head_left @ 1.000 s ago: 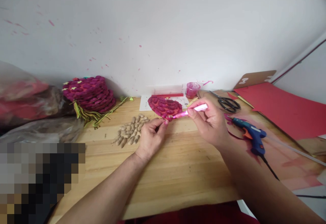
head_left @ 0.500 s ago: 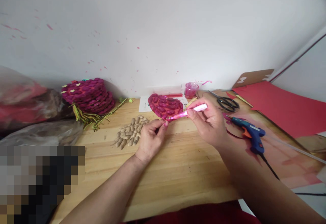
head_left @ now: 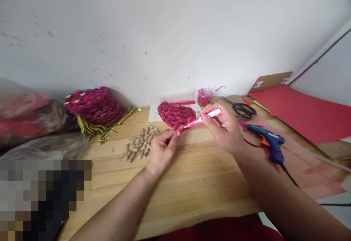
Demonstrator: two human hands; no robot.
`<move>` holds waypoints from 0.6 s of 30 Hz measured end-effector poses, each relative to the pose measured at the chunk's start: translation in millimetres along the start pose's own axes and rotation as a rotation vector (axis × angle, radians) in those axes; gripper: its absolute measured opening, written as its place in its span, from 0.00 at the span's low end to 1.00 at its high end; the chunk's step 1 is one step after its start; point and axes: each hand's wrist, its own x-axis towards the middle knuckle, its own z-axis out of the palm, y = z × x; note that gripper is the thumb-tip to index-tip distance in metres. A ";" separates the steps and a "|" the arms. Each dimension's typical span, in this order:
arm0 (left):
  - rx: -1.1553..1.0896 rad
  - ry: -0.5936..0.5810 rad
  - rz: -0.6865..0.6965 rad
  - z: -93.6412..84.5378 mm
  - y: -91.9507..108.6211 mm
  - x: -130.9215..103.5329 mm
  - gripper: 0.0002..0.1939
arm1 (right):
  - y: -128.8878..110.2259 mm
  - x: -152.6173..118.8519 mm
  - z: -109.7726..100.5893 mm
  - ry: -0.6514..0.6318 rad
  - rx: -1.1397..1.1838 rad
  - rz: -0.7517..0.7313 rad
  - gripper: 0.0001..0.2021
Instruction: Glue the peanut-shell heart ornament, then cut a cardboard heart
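Observation:
My left hand pinches the near edge of a red, rounded piece covered in purple-painted peanuts, which is tilted up over the wooden table. In my right hand is a slim white paintbrush, its pink-stained end resting on the piece close to my left fingertips. A spot of pale shell shows there among the purple. Left of my left hand lies a loose pile of unpainted peanuts. Behind the piece is a white printed sheet, partly covered, and a plastic cup of pink paint.
At the left stand a stack of purple peanut pieces with yellow-green strings and plastic bags. To the right lie black scissors, a blue glue gun with its cord, and red sheets. The wall behind has pink splashes.
The view has shifted slightly. Both hands keep their hold, and the brush tip stays on almost the same spot at the near edge of the piece.

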 end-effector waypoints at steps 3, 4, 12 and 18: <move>0.002 0.001 0.003 0.0 0.5 -0.1 0.15 | 0.0 1.1 -1.4 0.031 -0.010 -0.012 0.06; -0.001 0.002 0.003 0.0 0.7 -0.1 0.14 | -0.2 1.4 -1.6 0.033 0.000 -0.019 0.06; 0.010 0.018 0.006 -0.5 2.5 -0.7 0.14 | -0.6 -0.1 -1.2 0.006 -0.014 -0.021 0.05; 0.032 0.034 0.024 0.0 5.6 -0.2 0.15 | -8.9 -0.1 -1.8 -0.013 -0.084 -0.081 0.03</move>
